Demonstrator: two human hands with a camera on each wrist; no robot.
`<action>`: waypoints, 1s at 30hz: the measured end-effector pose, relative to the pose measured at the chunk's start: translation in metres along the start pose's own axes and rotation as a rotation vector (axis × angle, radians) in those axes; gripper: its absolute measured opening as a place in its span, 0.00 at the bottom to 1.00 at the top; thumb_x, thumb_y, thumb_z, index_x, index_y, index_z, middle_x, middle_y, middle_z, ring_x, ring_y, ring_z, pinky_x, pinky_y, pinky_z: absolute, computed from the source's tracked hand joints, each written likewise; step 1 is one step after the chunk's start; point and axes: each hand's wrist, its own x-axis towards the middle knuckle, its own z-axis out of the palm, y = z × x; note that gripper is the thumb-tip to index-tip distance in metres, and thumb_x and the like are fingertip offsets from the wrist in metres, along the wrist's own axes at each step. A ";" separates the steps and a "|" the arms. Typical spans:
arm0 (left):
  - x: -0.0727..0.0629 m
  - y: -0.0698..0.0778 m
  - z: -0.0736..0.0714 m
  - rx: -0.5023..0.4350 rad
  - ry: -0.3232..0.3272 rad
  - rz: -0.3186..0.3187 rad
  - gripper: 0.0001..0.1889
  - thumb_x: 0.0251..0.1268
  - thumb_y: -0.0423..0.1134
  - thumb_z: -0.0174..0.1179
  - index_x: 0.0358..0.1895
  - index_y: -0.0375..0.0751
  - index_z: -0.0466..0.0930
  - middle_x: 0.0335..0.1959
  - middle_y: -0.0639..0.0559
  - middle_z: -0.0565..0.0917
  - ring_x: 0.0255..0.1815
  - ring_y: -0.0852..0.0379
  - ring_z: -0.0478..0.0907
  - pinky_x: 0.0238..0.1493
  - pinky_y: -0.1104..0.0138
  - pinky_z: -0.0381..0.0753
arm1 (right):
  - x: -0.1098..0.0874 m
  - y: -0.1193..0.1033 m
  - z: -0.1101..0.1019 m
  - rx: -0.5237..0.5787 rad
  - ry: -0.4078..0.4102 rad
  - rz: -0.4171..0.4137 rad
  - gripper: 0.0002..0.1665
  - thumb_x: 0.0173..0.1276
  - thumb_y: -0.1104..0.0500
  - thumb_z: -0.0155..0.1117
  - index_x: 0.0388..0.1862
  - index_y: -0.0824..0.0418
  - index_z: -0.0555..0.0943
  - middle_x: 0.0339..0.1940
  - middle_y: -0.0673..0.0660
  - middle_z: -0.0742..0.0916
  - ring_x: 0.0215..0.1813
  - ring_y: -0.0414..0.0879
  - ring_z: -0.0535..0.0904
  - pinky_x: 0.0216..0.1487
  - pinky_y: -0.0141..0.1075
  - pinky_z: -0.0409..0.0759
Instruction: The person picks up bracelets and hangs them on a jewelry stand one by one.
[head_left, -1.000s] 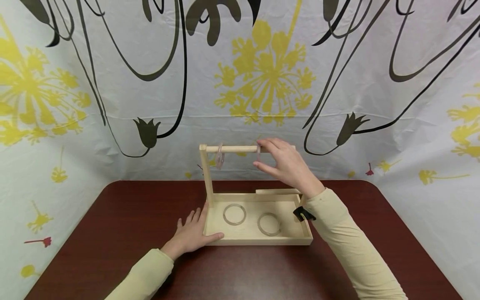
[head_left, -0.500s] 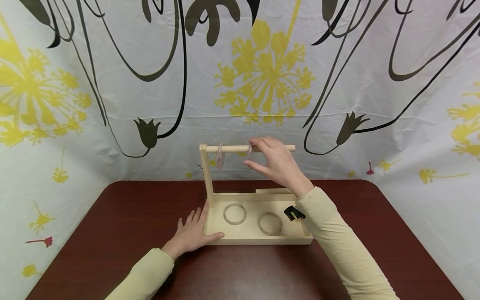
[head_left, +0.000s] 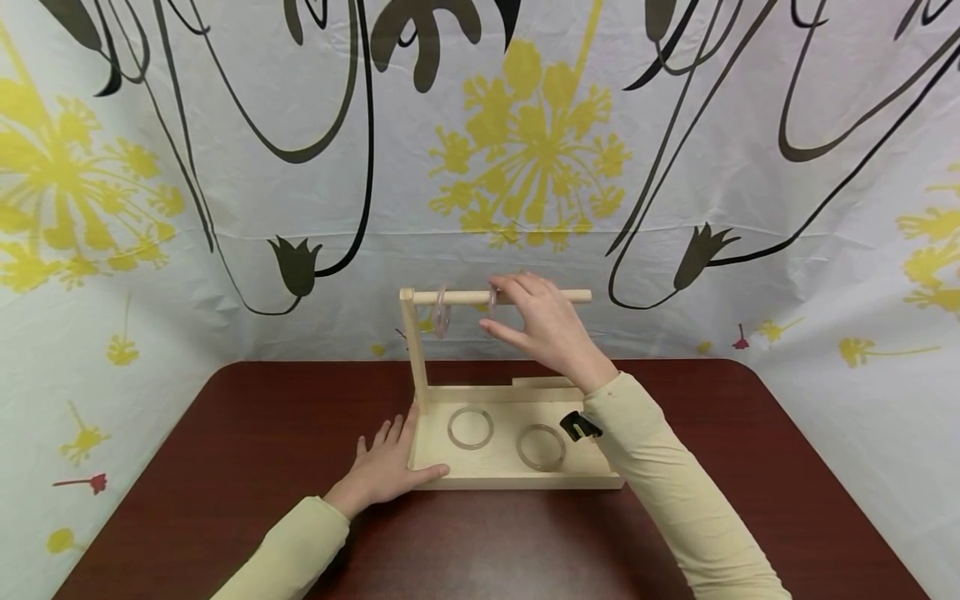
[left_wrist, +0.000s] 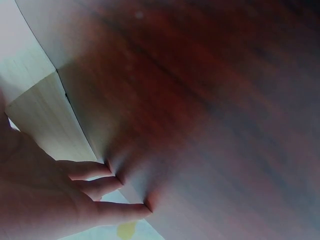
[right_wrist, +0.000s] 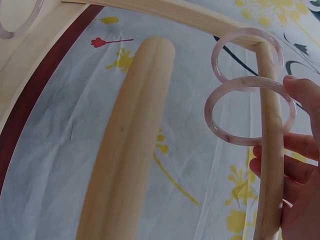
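My right hand (head_left: 551, 329) pinches a pale pink bangle (head_left: 492, 302) between thumb and fingers. In the right wrist view that bangle (right_wrist: 245, 81) encircles the wooden rod (right_wrist: 272, 175). Farther along the rod hangs another bangle (head_left: 442, 321), close to the upright post (head_left: 415, 350). Both belong to a wooden stand with a tray (head_left: 517, 482) as its base. Fingers spread, my left hand (head_left: 382, 471) rests at the tray's left end, thumb over the front corner. In the left wrist view, left-hand fingertips (left_wrist: 147, 207) touch the table.
Inside the tray lie two more bangles, one at left (head_left: 450, 429) and one at right (head_left: 519, 447). A lower, shorter rod (head_left: 543, 382) shows at the tray's back right. The dark red table (head_left: 300, 433) backs onto a patterned cloth (head_left: 225, 300).
My right hand has slid the pinched bangle leftward along the rod, nearer the hanging one. The rod's right end has come into view. My left hand has stayed in place.
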 end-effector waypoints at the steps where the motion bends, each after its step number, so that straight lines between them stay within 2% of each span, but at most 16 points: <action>1: 0.000 0.000 0.000 0.001 0.002 0.000 0.61 0.51 0.77 0.54 0.79 0.45 0.36 0.72 0.32 0.59 0.72 0.32 0.52 0.60 0.29 0.46 | 0.000 0.000 0.001 0.000 0.004 -0.002 0.35 0.63 0.46 0.69 0.62 0.66 0.75 0.54 0.60 0.83 0.57 0.55 0.77 0.68 0.49 0.61; 14: 0.000 -0.001 -0.001 -0.015 -0.005 0.001 0.60 0.53 0.74 0.57 0.79 0.45 0.35 0.72 0.32 0.58 0.72 0.32 0.51 0.60 0.29 0.46 | -0.001 -0.001 0.001 0.005 0.002 0.011 0.36 0.64 0.44 0.68 0.63 0.64 0.75 0.56 0.60 0.81 0.58 0.56 0.76 0.68 0.49 0.61; 18: -0.001 0.001 -0.002 -0.018 -0.012 -0.003 0.60 0.53 0.74 0.56 0.79 0.45 0.35 0.72 0.31 0.57 0.72 0.32 0.51 0.61 0.30 0.45 | -0.004 0.000 -0.002 0.018 -0.001 0.020 0.36 0.64 0.44 0.68 0.64 0.63 0.74 0.56 0.59 0.81 0.59 0.56 0.75 0.65 0.50 0.64; 24: -0.002 0.003 -0.004 -0.034 -0.013 -0.004 0.61 0.52 0.73 0.58 0.79 0.43 0.36 0.71 0.29 0.57 0.72 0.31 0.51 0.60 0.29 0.46 | -0.016 0.006 -0.012 0.022 0.048 0.014 0.36 0.63 0.46 0.70 0.65 0.62 0.74 0.56 0.60 0.80 0.59 0.56 0.74 0.59 0.49 0.70; 30: -0.003 0.005 -0.005 -0.072 0.014 0.023 0.60 0.53 0.71 0.61 0.78 0.41 0.38 0.72 0.27 0.54 0.71 0.30 0.52 0.61 0.31 0.48 | -0.033 0.015 -0.025 0.018 0.106 0.017 0.35 0.62 0.50 0.71 0.65 0.64 0.73 0.59 0.62 0.78 0.59 0.57 0.74 0.60 0.53 0.68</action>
